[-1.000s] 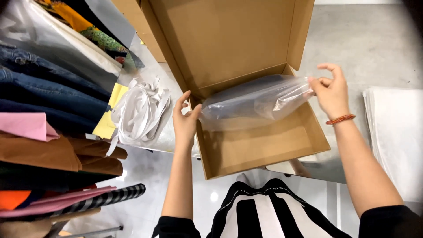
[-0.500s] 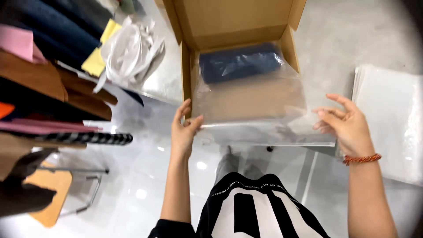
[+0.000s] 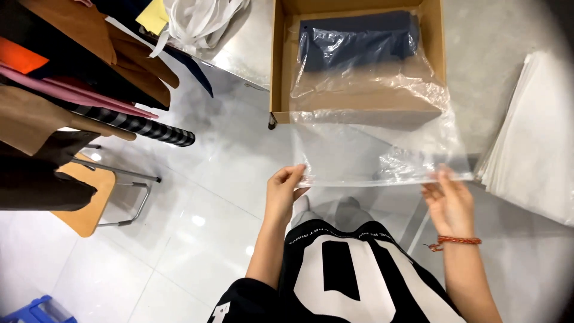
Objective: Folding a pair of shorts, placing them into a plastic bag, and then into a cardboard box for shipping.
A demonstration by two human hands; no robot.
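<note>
Steel table (image 3: 251,57): both hands' fingers (image 3: 297,174) pinch clear bag (image 3: 376,149) w/ navy garment (image 3: 359,42).

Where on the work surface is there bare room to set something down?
Bare grey table lies between the cardboard box and the white sheet stack. Left of the box, the white bags and piled garments crowd it.
</note>
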